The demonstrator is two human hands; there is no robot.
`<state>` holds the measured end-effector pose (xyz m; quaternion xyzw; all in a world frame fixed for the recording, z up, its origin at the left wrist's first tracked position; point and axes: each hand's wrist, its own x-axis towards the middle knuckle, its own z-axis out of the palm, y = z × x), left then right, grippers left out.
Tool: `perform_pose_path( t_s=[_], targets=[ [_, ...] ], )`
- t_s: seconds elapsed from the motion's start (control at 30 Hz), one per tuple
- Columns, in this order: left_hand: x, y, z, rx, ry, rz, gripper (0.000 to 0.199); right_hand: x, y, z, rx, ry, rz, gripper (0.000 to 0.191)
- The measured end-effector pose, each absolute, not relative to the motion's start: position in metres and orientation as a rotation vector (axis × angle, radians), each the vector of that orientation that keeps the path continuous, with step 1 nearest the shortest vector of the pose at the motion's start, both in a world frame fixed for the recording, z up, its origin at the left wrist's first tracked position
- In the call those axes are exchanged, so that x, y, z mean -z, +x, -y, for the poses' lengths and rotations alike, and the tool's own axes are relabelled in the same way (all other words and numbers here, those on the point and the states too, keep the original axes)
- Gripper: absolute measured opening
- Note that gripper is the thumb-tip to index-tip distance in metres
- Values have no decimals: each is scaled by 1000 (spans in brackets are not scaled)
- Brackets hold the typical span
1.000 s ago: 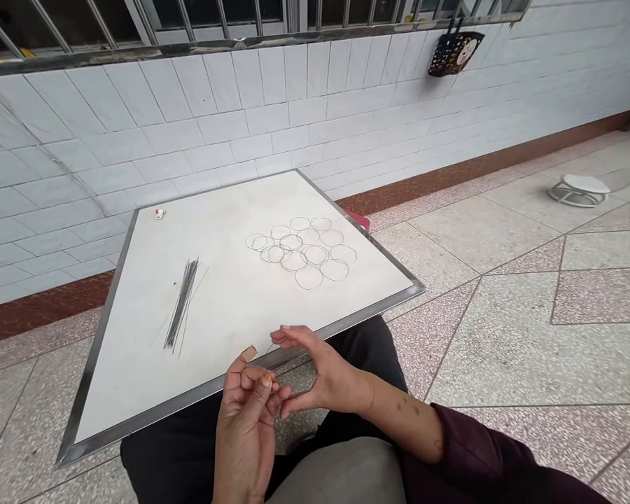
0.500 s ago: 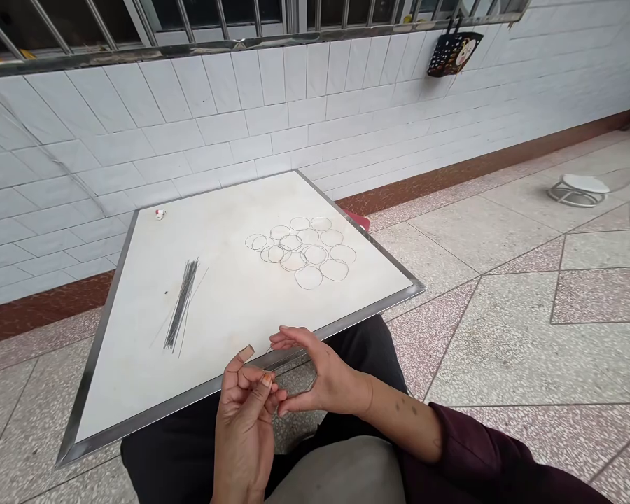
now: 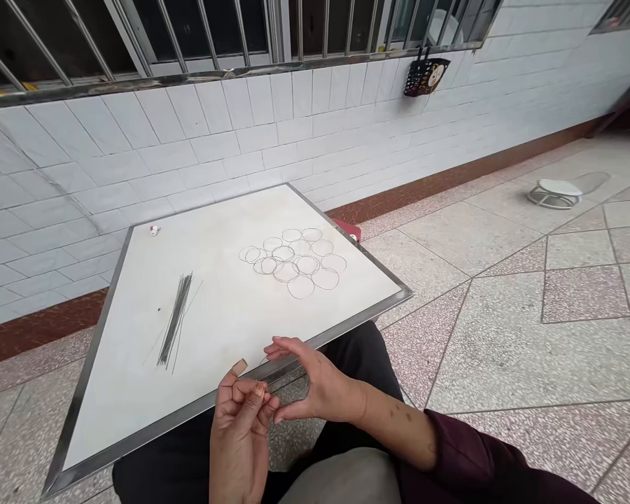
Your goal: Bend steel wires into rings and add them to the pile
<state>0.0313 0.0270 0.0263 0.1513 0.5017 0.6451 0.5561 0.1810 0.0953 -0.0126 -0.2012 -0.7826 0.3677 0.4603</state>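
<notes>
Above the near table edge, my left hand is closed, thumb pressed on the forefinger in a pinch. Between those fingertips is a thin wire, of which only faint traces show. A tan bandage wraps one raised fingertip of that hand. My right hand faces it with thumb and fingers spread in a wide curve, its thumb tip close to the left fingers. On the table lie a bundle of straight dark wires at the left and several thin wire rings, partly overlapping, at the right.
The white table has a metal rim and stands near a tiled wall. A small red and white object sits at its far left corner. A white-topped stool stands on the floor to the right. A dark basket hangs from the window bars.
The view has tilted up and shifted a little to the right, so the table and rings appear lower and further left. Both hands keep nearly the same pose.
</notes>
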Motion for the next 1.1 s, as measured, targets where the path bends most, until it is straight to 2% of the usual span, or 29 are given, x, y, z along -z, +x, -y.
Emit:
perform_pose_path(
  t_s=[0.87,1.0,1.1],
  targets=[
    [-10,33,-44,-1426,293,-1115,34,37,191,-112,-851,-660,1823,109],
    [-6,25,-45,-1366,242,-1202,27,52,206,-142,-740,-815,1735,112],
    [-3,16,-46,-1386,159,-1282,25,63,231,-179,-547,-1046,1687,106]
  ],
)
